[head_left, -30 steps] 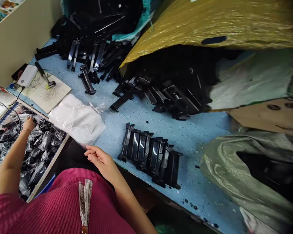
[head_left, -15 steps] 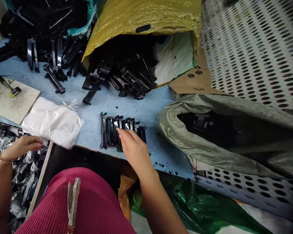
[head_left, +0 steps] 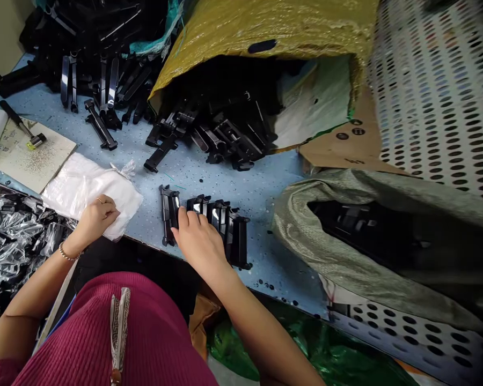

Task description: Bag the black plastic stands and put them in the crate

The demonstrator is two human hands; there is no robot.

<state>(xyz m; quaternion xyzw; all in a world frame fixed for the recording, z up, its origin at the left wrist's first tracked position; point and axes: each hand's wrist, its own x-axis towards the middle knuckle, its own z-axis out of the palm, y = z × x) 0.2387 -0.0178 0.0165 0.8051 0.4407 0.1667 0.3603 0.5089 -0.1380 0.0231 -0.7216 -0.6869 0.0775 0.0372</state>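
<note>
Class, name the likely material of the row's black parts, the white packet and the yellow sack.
Black parts: probably hard plastic, glossy, showing bright highlights. White packet: outside seemingly thin plastic film, crinkled and shiny. Yellow sack: perhaps woven plastic, glossy and creased.

Left hand [head_left: 96,219] with fingers [head_left: 109,208] curled in, right hand [head_left: 199,237] palm down, fingers bent

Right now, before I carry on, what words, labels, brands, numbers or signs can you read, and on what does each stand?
No text is clear enough to quote.
Board: what looks like handwriting, too small and blurred to read.
Box: dark round marks and a smaller dark marking, too blurred to read.
White bag: no lettering that I can make out.
Row of black parts: no lettering that I can make out.
</note>
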